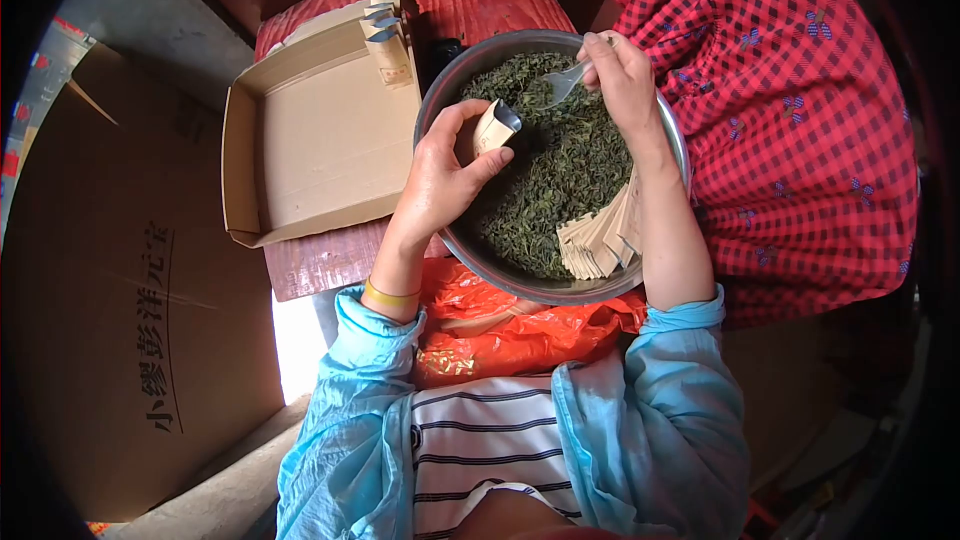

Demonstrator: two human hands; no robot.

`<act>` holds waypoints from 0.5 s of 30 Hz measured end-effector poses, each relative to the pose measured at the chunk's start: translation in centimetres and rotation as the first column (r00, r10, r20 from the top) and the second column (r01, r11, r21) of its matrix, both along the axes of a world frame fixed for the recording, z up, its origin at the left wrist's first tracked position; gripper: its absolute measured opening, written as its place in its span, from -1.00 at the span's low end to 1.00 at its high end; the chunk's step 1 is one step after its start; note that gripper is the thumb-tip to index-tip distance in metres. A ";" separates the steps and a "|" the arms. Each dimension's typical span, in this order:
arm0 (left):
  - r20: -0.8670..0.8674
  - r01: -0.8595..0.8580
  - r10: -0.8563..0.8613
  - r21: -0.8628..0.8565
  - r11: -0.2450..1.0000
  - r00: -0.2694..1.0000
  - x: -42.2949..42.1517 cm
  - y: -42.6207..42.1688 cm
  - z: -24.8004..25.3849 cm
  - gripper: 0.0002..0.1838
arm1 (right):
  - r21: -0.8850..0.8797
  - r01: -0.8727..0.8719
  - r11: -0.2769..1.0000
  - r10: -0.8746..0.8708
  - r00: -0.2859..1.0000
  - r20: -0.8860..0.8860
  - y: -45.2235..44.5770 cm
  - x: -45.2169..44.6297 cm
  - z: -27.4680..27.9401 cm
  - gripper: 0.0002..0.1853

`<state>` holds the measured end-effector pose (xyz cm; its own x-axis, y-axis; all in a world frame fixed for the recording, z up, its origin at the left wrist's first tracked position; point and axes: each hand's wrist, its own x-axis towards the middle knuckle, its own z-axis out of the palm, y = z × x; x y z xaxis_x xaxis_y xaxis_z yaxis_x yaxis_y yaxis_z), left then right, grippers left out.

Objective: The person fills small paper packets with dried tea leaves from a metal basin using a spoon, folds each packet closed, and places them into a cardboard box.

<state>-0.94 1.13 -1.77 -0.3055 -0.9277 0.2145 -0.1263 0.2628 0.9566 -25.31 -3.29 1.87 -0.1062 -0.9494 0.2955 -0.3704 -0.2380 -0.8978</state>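
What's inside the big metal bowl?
Lots of dark green leaves, with a bunch of pale packets at one edge. Leaves hide the bottom of the bowl, so that can't be seen.

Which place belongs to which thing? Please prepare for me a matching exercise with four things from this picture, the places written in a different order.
Things
1. open packet
2. spoon
3. fanned flat packets
4. shallow cardboard box

Places
A. to the left of the metal bowl
B. in the person's right hand
C. inside the bowl, at its near right side
D. in the person's left hand

Right pairs: 1-D, 2-B, 3-C, 4-A
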 end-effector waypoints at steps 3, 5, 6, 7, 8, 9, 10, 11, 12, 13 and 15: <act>0.009 -0.011 0.011 0.014 1.000 1.000 0.0 -0.1 -0.1 -0.44 | -0.108 -0.055 0.993 0.067 0.992 0.106 0.9 2.1 0.2 -0.66; 0.021 -0.008 0.008 0.022 1.000 1.000 0.1 -0.1 0.0 -0.44 | -0.244 -0.112 0.963 0.094 0.992 -0.084 1.5 3.6 0.0 -0.71; 0.022 -0.014 0.014 0.015 1.000 1.000 0.0 0.0 0.2 -0.44 | -0.351 -0.155 0.924 0.057 0.960 -0.273 1.8 4.1 0.1 -0.74; 0.021 -0.020 0.020 0.008 1.000 1.000 -0.1 0.1 0.2 -0.44 | -0.509 -0.255 0.822 0.020 0.907 -0.421 2.0 4.7 0.4 -0.84; 0.019 -0.019 0.019 0.010 1.000 1.000 -0.1 0.0 0.1 -0.44 | -0.547 -0.320 0.774 0.024 0.877 -0.480 2.2 5.0 0.6 -0.87; 0.015 -0.022 0.022 0.001 1.000 1.000 -0.1 -0.1 -0.1 -0.44 | -0.577 -0.387 0.719 0.023 0.844 -0.536 2.4 5.3 0.8 -0.89; 0.011 -0.026 0.026 -0.008 1.000 1.000 0.0 -0.2 -0.2 -0.44 | -0.587 -0.402 0.703 -0.003 0.824 -0.567 2.8 5.4 1.3 -0.90; 0.011 -0.029 0.029 -0.008 1.000 1.000 0.1 -0.2 -0.1 -0.44 | -0.587 -0.403 0.702 -0.001 0.824 -0.567 2.9 5.3 1.7 -0.90; 0.018 -0.027 0.026 0.009 1.000 0.999 0.1 -0.1 0.1 -0.45 | -0.631 -0.378 0.677 -0.069 0.821 -0.566 3.0 4.8 2.1 -0.90; 0.024 -0.024 0.023 0.028 0.999 0.999 0.0 0.0 0.2 -0.45 | -0.673 -0.355 0.649 -0.137 0.816 -0.562 3.1 4.3 2.3 -0.90; 0.018 -0.021 0.021 0.011 1.000 1.000 0.0 0.0 0.1 -0.45 | -0.713 -0.248 0.656 -0.225 0.838 -0.498 2.3 3.0 2.3 -0.89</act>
<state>-0.89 1.08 -1.68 -0.2898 -0.9363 0.1985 -0.1491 0.2490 0.9569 -22.32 -0.98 4.17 0.2900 -0.3856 0.8759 -0.6881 -0.7201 -0.0892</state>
